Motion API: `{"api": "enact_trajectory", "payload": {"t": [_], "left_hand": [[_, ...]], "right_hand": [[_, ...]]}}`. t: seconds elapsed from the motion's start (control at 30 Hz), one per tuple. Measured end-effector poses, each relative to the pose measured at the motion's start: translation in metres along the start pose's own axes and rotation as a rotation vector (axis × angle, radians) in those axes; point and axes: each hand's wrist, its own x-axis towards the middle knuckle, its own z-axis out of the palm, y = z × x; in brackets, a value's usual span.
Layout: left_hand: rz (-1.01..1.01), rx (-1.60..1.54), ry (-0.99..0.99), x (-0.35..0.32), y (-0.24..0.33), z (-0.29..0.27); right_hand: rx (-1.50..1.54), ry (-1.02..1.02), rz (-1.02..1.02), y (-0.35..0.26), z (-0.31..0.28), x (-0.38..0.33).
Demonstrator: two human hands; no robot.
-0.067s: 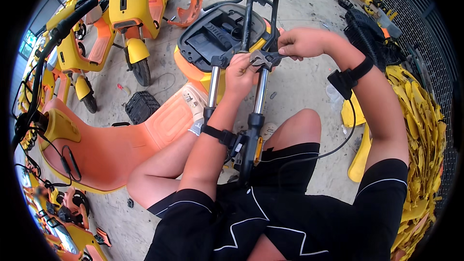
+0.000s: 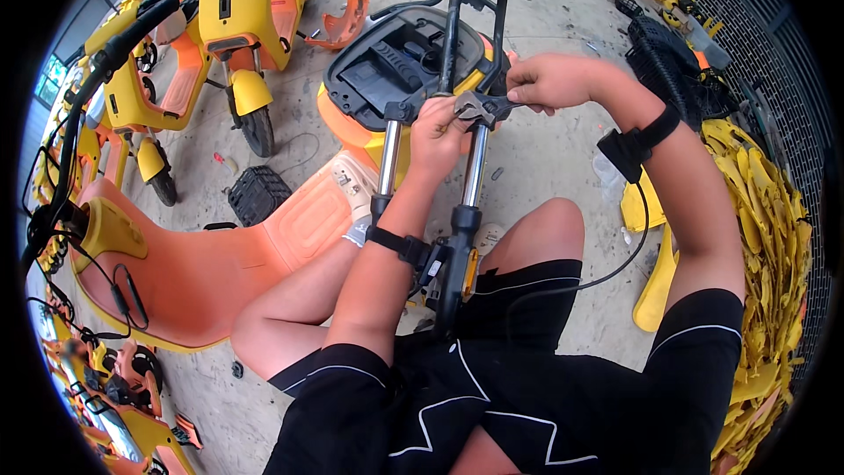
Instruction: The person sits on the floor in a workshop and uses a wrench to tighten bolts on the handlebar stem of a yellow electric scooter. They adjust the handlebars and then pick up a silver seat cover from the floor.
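An adjustable wrench point(image 2: 476, 109) has its jaws at the right clamp of a front fork point(image 2: 476, 167). This fork has two shiny tubes and black lower legs, and it slopes up from between my legs. My left hand point(image 2: 434, 136) is closed between the tubes, with its fingertips against the wrench's head. What its other fingers touch is hidden. My right hand point(image 2: 556, 82) is closed on the end of the wrench's handle, to the right of the fork. A black stem point(image 2: 451, 40) runs on beyond the clamps.
Past the fork lies a scooter body with a black tray point(image 2: 387, 70) and a black tubular rack point(image 2: 505, 0). An orange footboard panel point(image 2: 220, 255) spreads at left. Yellow scooters point(image 2: 237, 13) stand at far left. Stacked yellow panels point(image 2: 765, 299) line the right, with black crates point(image 2: 664, 57) beyond.
My right hand and the handle end of the wrench have shifted very slightly downward. My left hand and the fork look unmoved.
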Motion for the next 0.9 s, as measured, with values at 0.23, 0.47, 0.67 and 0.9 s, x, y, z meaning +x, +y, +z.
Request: {"api": "enact_trajectory", "payload": {"t": [0.23, 0.47, 0.67, 0.9], "left_hand": [[0.044, 0.012, 0.029, 0.000, -0.011, 0.002], [0.056, 0.017, 0.022, -0.001, -0.010, -0.001], [0.080, 0.038, 0.048, 0.000, -0.009, 0.001], [0.087, 0.030, 0.032, 0.000, -0.011, -0.001]], "right_hand": [[-0.023, 0.007, 0.035, 0.001, 0.017, -0.012], [-0.137, 0.221, -0.045, 0.003, 0.033, -0.010], [-0.055, 0.309, 0.078, -0.004, 0.058, -0.020], [0.321, 0.386, 0.256, -0.029, 0.098, -0.034]]}}
